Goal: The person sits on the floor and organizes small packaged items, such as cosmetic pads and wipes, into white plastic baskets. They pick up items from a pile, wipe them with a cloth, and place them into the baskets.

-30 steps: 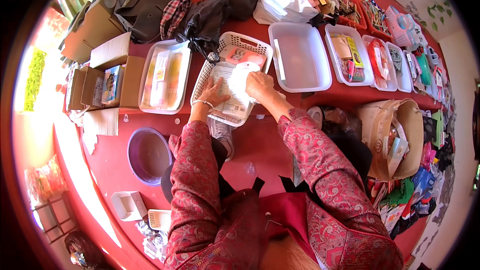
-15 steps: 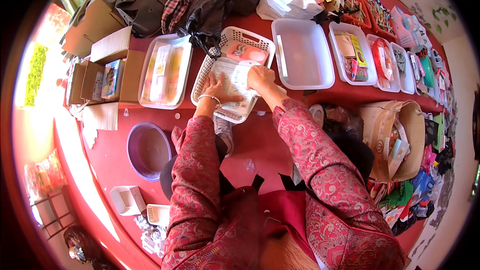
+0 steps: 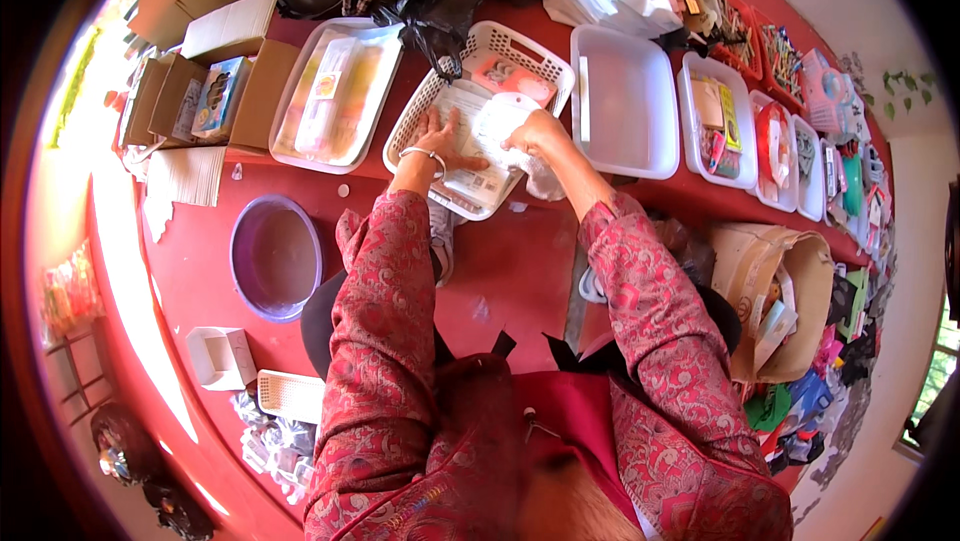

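Note:
A white plastic basket (image 3: 400, 133) with perforated sides sits at the edge of the red-covered surface. My left hand (image 3: 447, 148), wearing a bracelet, rests inside it with fingers spread on printed white papers or packets (image 3: 480, 184). A bunched white cloth (image 3: 503, 117) is in my right hand (image 3: 543, 137), whose fingers are closed on it. Part of the cloth hangs below that hand, over the basket's right rim. At the basket's far end lies a pink-orange item (image 3: 515, 79) with pale shapes on it.
Left of the basket stand a white tray (image 3: 290, 141) with packages and an open cardboard box (image 3: 262, 91). Rightward are a translucent bin (image 3: 628, 163) and smaller filled bins. Below are a purple basin (image 3: 237, 259) and a large cardboard box (image 3: 745, 271). A black bag (image 3: 430, 16) overhangs the basket.
My right hand has moved slightly right with the white cloth, and more of the cloth now shows. My left hand stays on the papers. The whole view has shifted a little.

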`<state>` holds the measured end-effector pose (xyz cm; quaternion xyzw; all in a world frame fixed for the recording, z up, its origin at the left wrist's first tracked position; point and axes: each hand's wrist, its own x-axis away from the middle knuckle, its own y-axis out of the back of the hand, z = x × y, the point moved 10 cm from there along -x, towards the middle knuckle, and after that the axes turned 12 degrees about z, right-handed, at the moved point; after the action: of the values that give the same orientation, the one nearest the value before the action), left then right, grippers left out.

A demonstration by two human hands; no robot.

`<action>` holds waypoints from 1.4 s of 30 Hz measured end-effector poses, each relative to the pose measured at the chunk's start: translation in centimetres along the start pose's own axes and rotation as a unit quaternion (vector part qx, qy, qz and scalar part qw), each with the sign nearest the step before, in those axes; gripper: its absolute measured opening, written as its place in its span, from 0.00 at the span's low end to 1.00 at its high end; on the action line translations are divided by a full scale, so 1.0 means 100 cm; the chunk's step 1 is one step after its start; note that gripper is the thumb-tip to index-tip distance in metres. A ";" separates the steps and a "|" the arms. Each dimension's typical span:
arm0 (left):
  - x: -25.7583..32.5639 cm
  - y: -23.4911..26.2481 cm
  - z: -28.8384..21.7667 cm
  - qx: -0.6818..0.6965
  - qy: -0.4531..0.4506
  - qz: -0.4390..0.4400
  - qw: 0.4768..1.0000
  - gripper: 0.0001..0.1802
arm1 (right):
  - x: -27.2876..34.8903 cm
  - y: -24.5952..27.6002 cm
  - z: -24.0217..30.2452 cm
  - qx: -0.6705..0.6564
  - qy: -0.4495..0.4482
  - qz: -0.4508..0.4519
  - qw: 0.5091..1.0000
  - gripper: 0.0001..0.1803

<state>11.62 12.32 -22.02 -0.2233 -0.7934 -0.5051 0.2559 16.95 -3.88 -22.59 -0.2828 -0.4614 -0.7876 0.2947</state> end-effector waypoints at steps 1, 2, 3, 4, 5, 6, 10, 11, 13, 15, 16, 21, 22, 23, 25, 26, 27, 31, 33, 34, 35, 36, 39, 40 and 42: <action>0.001 0.001 0.003 0.007 -0.002 -0.003 1.000 0.67 | -0.002 0.003 -0.001 -0.060 0.034 -0.038 0.997 0.17; 0.001 0.002 0.005 0.013 -0.005 -0.005 1.000 0.67 | -0.001 0.004 -0.006 -0.121 0.068 -0.075 0.987 0.17; 0.001 0.003 0.002 0.031 -0.012 0.004 0.999 0.65 | 0.005 0.009 -0.008 -0.182 0.102 -0.112 0.972 0.16; 0.001 0.005 0.005 0.037 -0.017 -0.007 0.999 0.65 | 0.010 0.005 -0.008 -0.200 0.091 -0.102 0.970 0.16; 0.000 0.005 0.008 0.043 -0.023 -0.016 0.999 0.64 | 0.014 0.002 -0.007 -0.217 0.079 -0.092 0.969 0.16; -0.003 0.004 0.009 0.047 -0.033 -0.025 0.998 0.64 | 0.019 0.002 -0.008 -0.236 0.065 -0.085 0.966 0.16; -0.016 0.004 0.028 0.110 -0.034 -0.014 0.993 0.47 | 0.036 -0.016 -0.003 -0.426 0.149 -0.005 0.892 0.15; -0.019 0.002 0.033 0.094 -0.040 -0.013 0.995 0.41 | 0.055 -0.014 0.009 -0.388 0.134 0.015 0.912 0.15; -0.019 0.005 0.032 0.106 -0.061 -0.036 0.992 0.38 | 0.052 -0.012 0.009 -0.417 0.172 0.040 0.892 0.14; -0.015 0.005 0.028 0.108 -0.062 -0.049 0.991 0.35 | 0.056 -0.006 0.009 -0.415 0.186 0.043 0.890 0.14; -0.012 0.005 0.023 0.096 -0.054 -0.052 0.993 0.34 | 0.050 -0.003 0.004 -0.375 0.199 0.010 0.905 0.13; -0.017 0.018 0.028 0.034 -0.067 -0.095 0.993 0.30 | 0.027 -0.003 0.010 -0.111 0.121 -0.103 0.981 0.14; -0.006 0.031 0.001 0.043 -0.080 -0.083 0.992 0.24 | 0.032 0.006 -0.007 -0.115 0.070 -0.108 0.985 0.13; -0.012 0.030 -0.021 -0.050 -0.127 -0.074 0.988 0.20 | 0.003 -0.003 -0.030 -0.179 0.114 -0.079 0.974 0.14; -0.024 0.036 0.008 -0.140 -0.158 -0.107 0.971 0.13 | 0.033 0.004 0.008 -0.055 0.044 -0.115 0.991 0.12; -0.030 0.034 0.019 -0.139 -0.166 -0.138 0.967 0.14 | 0.034 0.001 0.015 -0.018 -0.002 -0.112 0.994 0.11; -0.020 0.034 0.009 -0.122 -0.191 -0.130 0.965 0.12 | 0.059 0.005 0.029 -0.027 0.013 -0.095 0.995 0.12; -0.011 0.025 -0.004 -0.005 -0.137 -0.175 0.975 0.21 | 0.079 0.013 0.041 -0.002 0.134 -0.223 0.966 0.11; 0.003 0.023 -0.025 -0.019 -0.134 -0.231 0.964 0.31 | 0.083 0.007 0.050 0.036 0.173 -0.225 0.958 0.12; 0.009 0.022 -0.026 -0.020 -0.150 -0.249 0.956 0.32 | 0.086 -0.002 0.061 0.065 0.219 -0.229 0.946 0.13; 0.011 0.022 -0.029 0.003 -0.172 -0.268 0.948 0.32 | 0.089 -0.011 0.073 0.095 0.265 -0.232 0.931 0.15; 0.016 0.023 -0.036 0.023 -0.191 -0.285 0.939 0.32 | 0.062 -0.031 0.062 0.126 0.221 -0.178 0.950 0.18; 0.005 0.000 -0.021 -0.101 -0.124 -0.246 0.956 0.35 | 0.055 -0.062 0.065 0.271 0.170 -0.064 0.945 0.21; 0.012 -0.002 -0.029 -0.060 -0.108 -0.227 0.966 0.36 | 0.063 -0.064 0.067 0.287 0.152 -0.032 0.945 0.20; 0.017 -0.002 -0.028 0.001 -0.102 -0.215 0.971 0.38 | 0.069 -0.069 0.064 0.323 0.102 0.025 0.941 0.22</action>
<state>10.69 9.83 -20.07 -0.0975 -0.8449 -0.5226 0.0595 8.45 3.18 -18.80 -0.1022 -0.6515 -0.6131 0.4350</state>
